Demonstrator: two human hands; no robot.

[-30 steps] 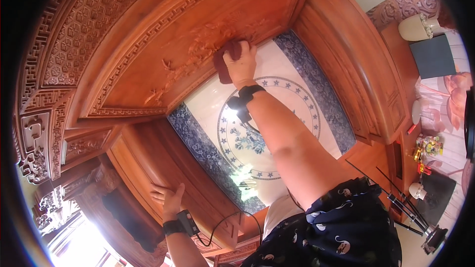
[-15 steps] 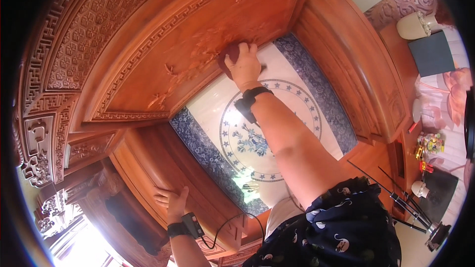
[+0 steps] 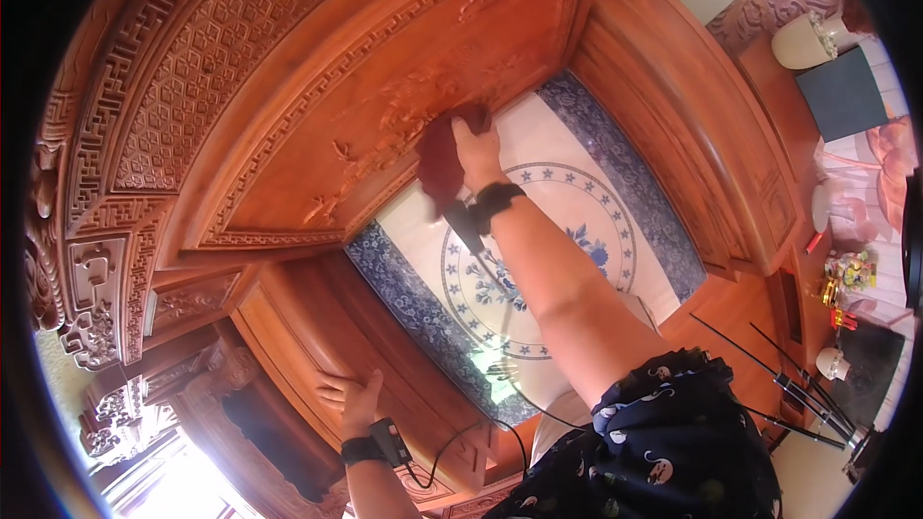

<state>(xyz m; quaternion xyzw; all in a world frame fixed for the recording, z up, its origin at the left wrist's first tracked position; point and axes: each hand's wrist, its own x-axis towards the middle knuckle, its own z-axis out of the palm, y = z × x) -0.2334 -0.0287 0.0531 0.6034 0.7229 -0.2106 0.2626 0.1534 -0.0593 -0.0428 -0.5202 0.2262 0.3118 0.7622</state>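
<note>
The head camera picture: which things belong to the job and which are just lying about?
Seem part of the job:
dark red cloth, held in the right hand
carved wooden backrest, next to the cloth
wooden armrest, under the left hand

Seem just lying about:
black tripod
cream pot
flat dark grey square
small white cup

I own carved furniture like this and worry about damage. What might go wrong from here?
The maroon cloth in the right hand could snag on the raised carving beside it.
The cable looping from the wrist device might catch on an edge if the left arm moves.
With the right arm stretched out, the left hand might slip on the wooden armrest, if it bears weight.
</note>
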